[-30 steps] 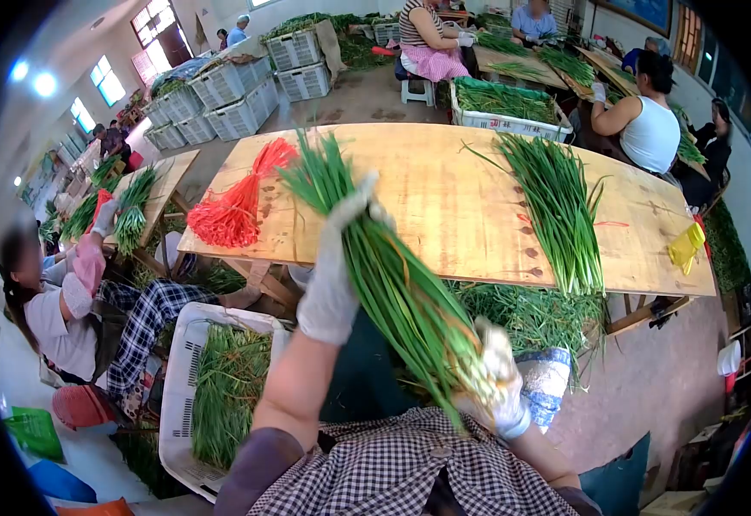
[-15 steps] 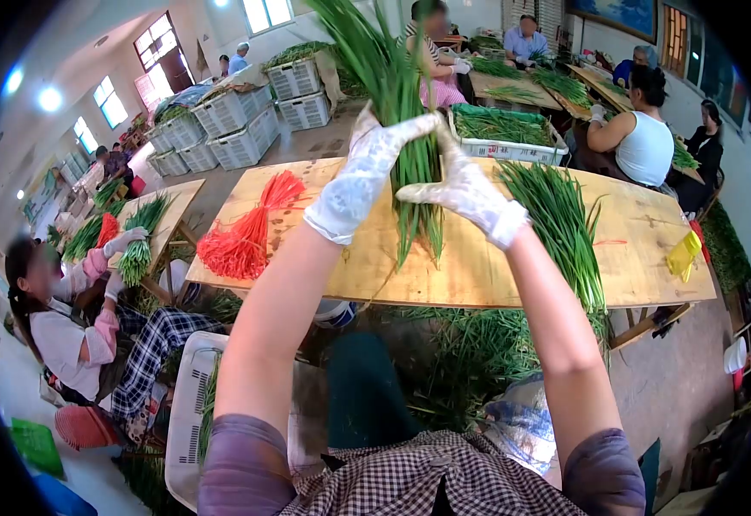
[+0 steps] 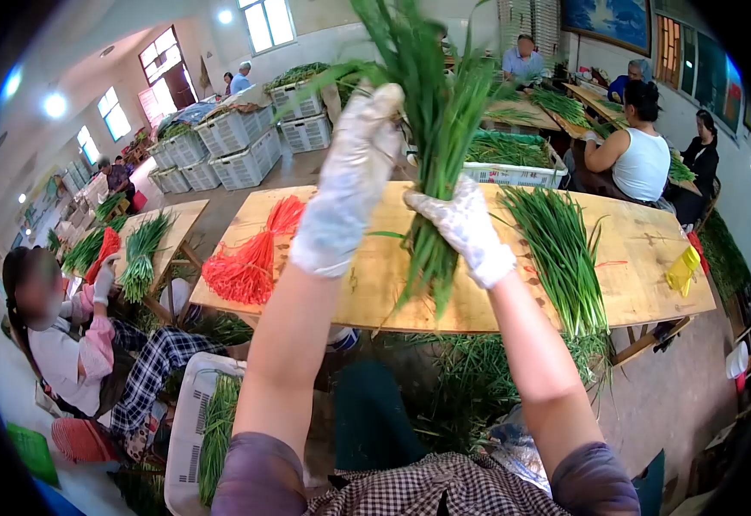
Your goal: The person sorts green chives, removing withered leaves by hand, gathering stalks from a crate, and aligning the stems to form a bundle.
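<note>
Green bundle (image 3: 446,129) held nearly upright over a wooden table (image 3: 642,291), in a busy workroom.
On my feed the tabletop is pale and spotted with stains, red strings (image 3: 245,265) toward its left end, a second bundle (image 3: 556,258) to the right, a yellow object (image 3: 683,269) near the right end. Beyond, I see stacked crates (image 3: 242,166) topped with greens, windows (image 3: 269,23) and people (image 3: 644,163). The held bundle is long-leaved, fanned and blurred at the top, ragged below; I can't tell whether its lower ends touch the wood. My right hand (image 3: 461,222) is wrapped round its lower part; my left hand (image 3: 347,176) is raised beside it, and I cannot tell whether its curled fingers grasp any leaves.
</note>
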The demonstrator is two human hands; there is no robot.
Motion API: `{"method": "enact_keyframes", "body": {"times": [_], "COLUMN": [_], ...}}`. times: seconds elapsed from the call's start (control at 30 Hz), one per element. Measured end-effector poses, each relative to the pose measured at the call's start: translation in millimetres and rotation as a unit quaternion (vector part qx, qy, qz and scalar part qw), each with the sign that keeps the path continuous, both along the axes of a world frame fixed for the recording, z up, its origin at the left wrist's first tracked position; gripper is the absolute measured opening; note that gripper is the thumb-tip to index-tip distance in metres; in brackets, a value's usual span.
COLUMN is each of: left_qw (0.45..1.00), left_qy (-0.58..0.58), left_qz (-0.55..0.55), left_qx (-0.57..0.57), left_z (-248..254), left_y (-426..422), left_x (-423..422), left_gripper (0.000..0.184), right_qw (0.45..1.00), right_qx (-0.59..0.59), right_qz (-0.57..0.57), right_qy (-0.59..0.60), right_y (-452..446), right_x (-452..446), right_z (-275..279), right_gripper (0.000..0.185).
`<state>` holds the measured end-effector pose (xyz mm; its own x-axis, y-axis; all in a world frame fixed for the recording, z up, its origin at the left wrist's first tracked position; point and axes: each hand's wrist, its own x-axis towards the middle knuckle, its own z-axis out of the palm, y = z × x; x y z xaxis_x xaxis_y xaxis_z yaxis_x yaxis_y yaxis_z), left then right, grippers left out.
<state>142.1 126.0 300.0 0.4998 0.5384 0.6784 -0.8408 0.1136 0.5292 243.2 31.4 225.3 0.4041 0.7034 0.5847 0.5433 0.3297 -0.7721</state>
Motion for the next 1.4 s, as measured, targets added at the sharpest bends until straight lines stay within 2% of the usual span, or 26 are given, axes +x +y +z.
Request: {"method": "enact_keyframes", "body": {"times": [0.1,0.17,0.27,0.3,0.33,0.4,0.43,0.47,0.5,0.57,0.6,0.63,0.7,0.77,0.8,0.87,0.9,0.93,0.97,1.03,1.1,1.17,1.23,1.27,1.37,1.4], "left_qw": [0.994,0.919,0.922,0.707,0.862,0.933,0.908,0.917,0.991,0.994,0.900,0.881,0.823,0.992,0.951,0.880,0.927,0.944,0.934,0.948,0.892,0.917,0.949,0.946,0.949,0.951], "left_qy": [0.083,0.315,0.329,0.436,0.372,0.269,0.236,0.149,-0.042,-0.079,0.117,0.196,0.359,0.018,0.159,0.322,0.259,0.187,0.158,0.028,0.084,0.036,-0.010,-0.027,-0.052,-0.053], "left_qz": [-0.062,0.149,0.203,0.442,0.312,0.196,0.300,0.359,0.119,0.044,0.359,0.385,0.412,0.106,0.237,0.350,0.252,0.161,0.256,0.256,0.285,0.177,0.119,0.138,0.158,0.169], "left_qx": [0.022,0.183,-0.003,0.337,0.148,-0.136,-0.172,-0.088,0.043,0.055,0.220,0.195,0.157,-0.067,-0.118,0.006,-0.102,-0.220,-0.195,-0.189,-0.339,-0.356,-0.290,-0.292,-0.266,-0.254], "left_z": [-32,-71,-126,-164,-155,-118,-80,-78,-85,-100,-115,-128,-154,-143,-125,-158,-159,-161,-131,-133,-134,-162,-164,-162,-160,-159], "left_y": [1,-22,-108,-94,-103,-126,-151,-151,-133,-127,-136,-143,-159,-169,-191,-172,-160,-148,-175,-149,-125,-88,-84,-86,-86,-86], "left_x": [-63,-86,-77,-90,-101,-122,-128,-148,-168,-184,-178,-175,-168,-169,-164,-169,-171,-173,-161,-169,-168,-189,-200,-202,-208,-207], "left_gripper": [0.068,0.071,0.049,0.040,0.037,0.025,0.018,0.015,0.014,0.013,0.008,0.010,0.014,0.022,0.028,0.028,0.027,0.027,0.016,0.022,0.028,0.033,0.034,0.036,0.038,0.038], "right_qw": [0.999,0.994,0.947,0.944,0.955,0.987,0.995,0.999,0.989,0.888,0.844,0.791,0.923,0.918,0.894,0.986,0.966,0.955,0.841,0.848,0.945,0.766,0.702,0.675,0.725,0.863], "right_qx": [-0.038,-0.076,-0.164,-0.162,-0.218,-0.082,-0.054,-0.019,-0.040,-0.063,-0.045,-0.021,-0.106,-0.152,-0.127,-0.094,-0.097,-0.131,-0.101,-0.141,-0.162,-0.143,-0.014,0.050,-0.032,-0.228], "right_qz": [-0.023,-0.057,-0.121,-0.096,0.002,0.027,0.010,0.006,0.025,0.153,0.215,0.273,0.097,0.149,0.217,0.101,0.013,0.175,0.249,0.389,0.184,0.024,0.127,-0.008,-0.119,-0.098], "right_qy": [-0.031,-0.063,-0.247,-0.271,-0.200,-0.137,-0.088,-0.029,0.143,0.428,0.490,0.546,0.357,0.334,0.371,-0.090,-0.239,0.203,0.470,0.331,0.216,0.627,0.701,0.736,0.678,0.439], "right_y": [-53,-82,-100,-106,-118,-151,-169,-184,-195,-209,-213,-212,-224,-228,-228,-214,-207,-221,-235,-251,-232,-223,-233,-236,-257,-259], "right_x": [-19,-37,-83,-90,-87,-65,-54,-40,-34,-29,-39,-54,-65,-57,-56,-42,-40,-47,-62,-37,-17,-14,30,38,51,42], "right_z": [3,-9,-55,-74,-74,-92,-102,-114,-131,-179,-200,-198,-167,-167,-173,-243,-267,-226,-176,-189,-244,-264,-341,-355,-336,-322], "right_gripper": [0.040,0.041,0.050,0.057,0.069,0.069,0.068,0.071,0.070,0.065,0.060,0.054,0.022,0.018,0.021,0.024,0.026,0.028,0.025,0.040,0.031,0.019,0.021,0.020,0.015,0.042]}}
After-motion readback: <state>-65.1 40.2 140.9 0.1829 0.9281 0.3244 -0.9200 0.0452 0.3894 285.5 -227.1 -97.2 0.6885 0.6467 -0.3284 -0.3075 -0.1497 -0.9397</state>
